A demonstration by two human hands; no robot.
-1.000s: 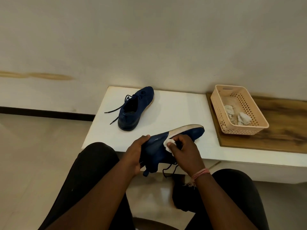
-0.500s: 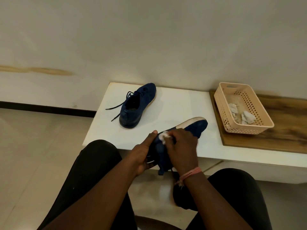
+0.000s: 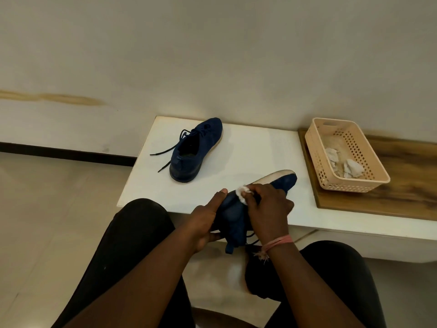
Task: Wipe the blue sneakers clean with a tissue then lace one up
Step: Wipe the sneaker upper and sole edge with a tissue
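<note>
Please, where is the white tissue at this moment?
In the head view, the tissue is low and just right of centre, pinched in the right hand against the side of the held blue sneaker, beside the left hand's thumb.

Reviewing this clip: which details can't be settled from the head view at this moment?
- Held sneaker: the right hand and tissue cover its middle, so whether that side is clean cannot be told.
- Its laces: mostly hidden under the right wrist.
- Left hand: fingers hidden behind the heel.
- Second sneaker: far side faces away.
- Basket: crumpled tissues inside are too small to count.
</note>
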